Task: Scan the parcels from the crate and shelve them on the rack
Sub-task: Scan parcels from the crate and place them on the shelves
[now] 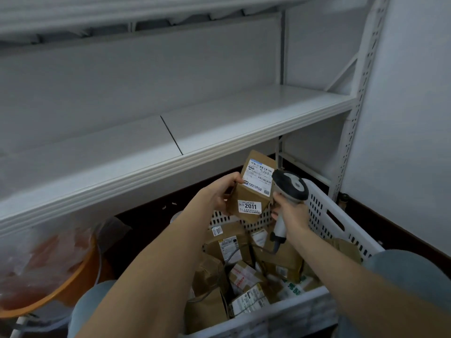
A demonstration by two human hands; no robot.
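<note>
Step in hand: by the look of it, scanning one parcel before it goes up on the rack.
Parcel: a small cardboard parcel [251,191] is held in the air above the far end of the crate [324,211], just below the front edge of the rack shelf [219,123].
Left hand: the left hand [219,193] grips the parcel from its left side, fingers [230,179] curled round the edge and clear of the print.
Right hand: the right hand [290,213] is wrapped round the handle of a barcode scanner [290,186], whose head sits just beside the parcel's right edge.
Labels: a white shipping label [260,178] covers the upper face, and a sticker reading 2011 [250,206] sits on the lower face.
Doing it well: the scanner head looks very close to the box and off to one side. Pulling it back and squaring it to the barcode at the top of the shipping label should help it read.
Risk: tilting the parcel may throw glare across the label.
Next: the shelf directly above is the nearest place to set it.
Remaining: many parcels [244,264] lie piled in the crate.
</note>
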